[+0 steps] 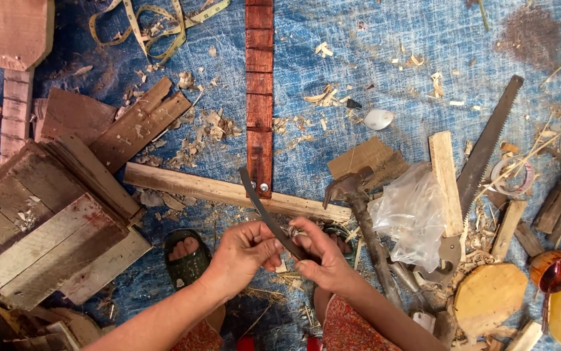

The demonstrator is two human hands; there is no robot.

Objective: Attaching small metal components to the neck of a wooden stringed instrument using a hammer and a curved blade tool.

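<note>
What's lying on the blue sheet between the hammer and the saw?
In the head view, a crumpled clear plastic bag and an upright pale wood strip lie between the hammer and the saw.

I see no labels, signs or screens | only package: crumpled clear plastic bag (412, 214) on the blue tarp (371, 45) | lies just right of my hands, beside the hammer (358, 201)

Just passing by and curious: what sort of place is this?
Probably an informal woodworking spot on the ground: a long-toothed metal hand saw, a worn claw hammer and pale wood shavings lie on a blue woven tarp.
</note>
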